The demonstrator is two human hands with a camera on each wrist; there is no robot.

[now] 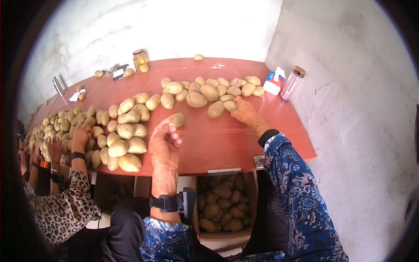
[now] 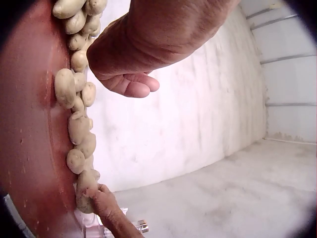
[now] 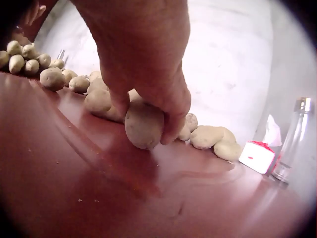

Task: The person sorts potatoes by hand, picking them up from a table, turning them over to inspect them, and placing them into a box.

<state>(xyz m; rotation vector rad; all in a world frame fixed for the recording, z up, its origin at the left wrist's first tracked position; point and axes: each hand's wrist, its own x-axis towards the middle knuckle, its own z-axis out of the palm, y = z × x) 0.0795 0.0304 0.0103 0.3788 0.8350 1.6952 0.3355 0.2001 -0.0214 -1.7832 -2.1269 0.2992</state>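
My left hand is raised over the near part of the red table and pinches a potato between thumb and fingers. In the left wrist view the back of that hand hides its potato. Farther right, my right hand reaches to the front of a potato group and grips another potato, with thumb and fingers on either side of it. Just left of it lies a larger loose potato. Behind stretches a row of potatoes.
A big potato pile covers the table's left side, where another person's hand works. A tissue box and clear bottle stand by the right wall. Below the table edge sits a box of potatoes.
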